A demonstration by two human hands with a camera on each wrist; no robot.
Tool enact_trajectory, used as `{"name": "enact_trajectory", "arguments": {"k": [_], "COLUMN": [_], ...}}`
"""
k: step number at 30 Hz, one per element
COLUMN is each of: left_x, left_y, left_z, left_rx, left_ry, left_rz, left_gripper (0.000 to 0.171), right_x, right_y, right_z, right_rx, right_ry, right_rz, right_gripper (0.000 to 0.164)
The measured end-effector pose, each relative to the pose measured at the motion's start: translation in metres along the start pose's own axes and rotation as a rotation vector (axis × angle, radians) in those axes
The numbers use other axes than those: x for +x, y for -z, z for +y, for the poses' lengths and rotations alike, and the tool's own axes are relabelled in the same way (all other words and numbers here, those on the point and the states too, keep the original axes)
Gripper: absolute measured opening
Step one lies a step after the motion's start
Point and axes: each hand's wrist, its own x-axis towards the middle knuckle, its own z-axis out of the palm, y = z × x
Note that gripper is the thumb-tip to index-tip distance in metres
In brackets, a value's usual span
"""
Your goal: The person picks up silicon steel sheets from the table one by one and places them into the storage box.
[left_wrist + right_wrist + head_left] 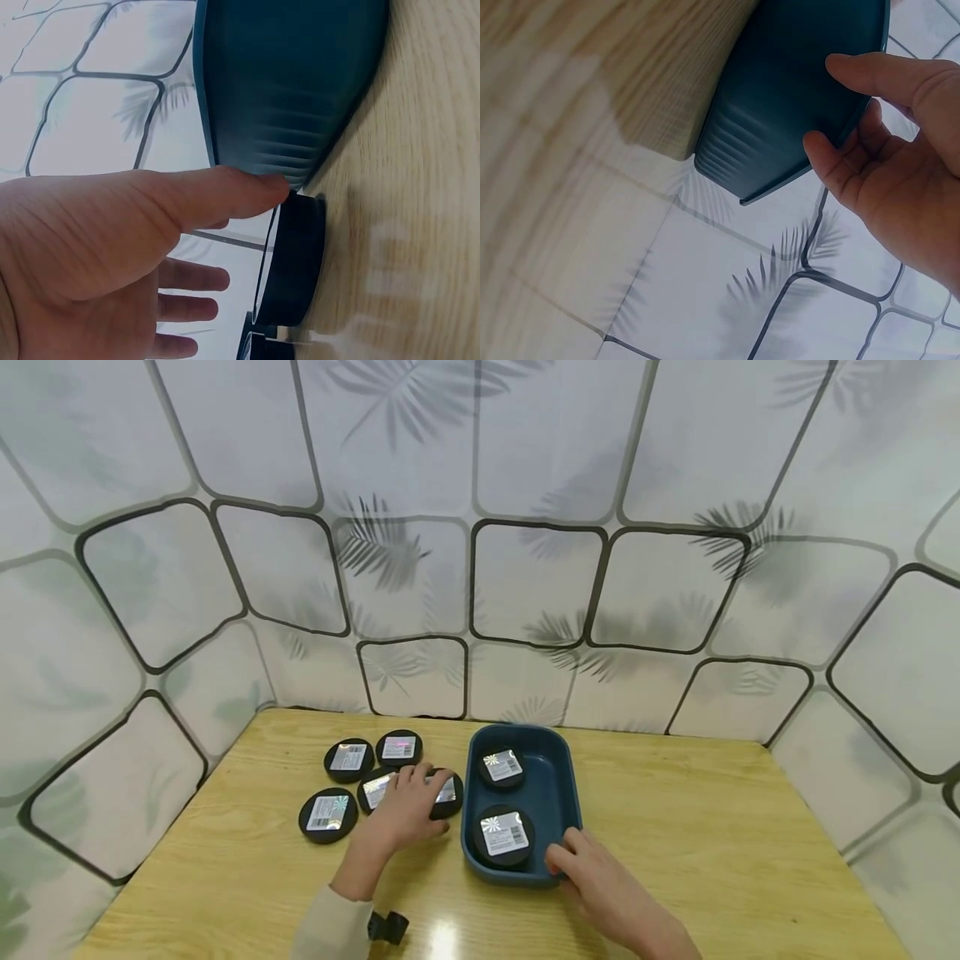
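Note:
My left hand point(405, 808) reaches over the black round discs with white labels left of the blue tray point(553, 793). Its fingers are spread above the disc point(453, 807) nearest the tray, partly covering it. In the left wrist view, the thumb is at the upper edge of a disc point(295, 262); whether it touches is unclear. The other fingers look straight, with nothing between them. My right hand point(603, 885) grips the tray's near right corner, thumb on the outer wall point(780, 97) and fingers over the rim. Two labelled discs, one far point(502, 768) and one near point(504, 837), lie inside the tray's left side.
More labelled discs lie left of my left hand: one at the front point(327, 816), one behind it point(348, 760), another at the back point(399, 747). They stand on a wooden table point(675, 810). A patterned curtain point(540, 585) surrounds the table's back and sides.

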Motion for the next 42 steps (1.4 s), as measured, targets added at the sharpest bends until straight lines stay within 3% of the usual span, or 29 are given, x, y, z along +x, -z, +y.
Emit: {"name": "enact_trajectory", "arguments": {"k": [5, 14, 21, 27, 42], "left_x": [-0.002, -0.009, -0.009, -0.011, -0.020], "left_y": [0.006, 0.006, 0.016, 0.022, 0.044], "left_z": [-0.001, 0.002, 0.006, -0.004, -0.030], "left_rx": [-0.014, -0.080, -0.098, -0.090, -0.079], "left_ry": [0.024, 0.035, 0.063, 0.097, 0.152], "left_rz": [-0.009, 0.014, 0.021, 0.023, 0.037], "left_gripper": [0.070, 0.072, 0.072, 0.070, 0.070], "right_x": [-0.001, -0.017, -0.017, -0.013, -0.004], "right_y": [-0.002, -0.001, 0.007, 0.002, -0.002], "right_z": [0.001, 0.001, 0.008, 0.007, 0.001], "right_rx": [-0.030, -0.024, -0.022, -0.013, -0.021], "right_ry": [0.047, 0.019, 0.019, 0.002, 0.025], "right_rz": [0.063, 0.034, 0.032, -0.008, 0.037], "right_gripper": [0.040, 0.038, 0.039, 0.038, 0.037]}}
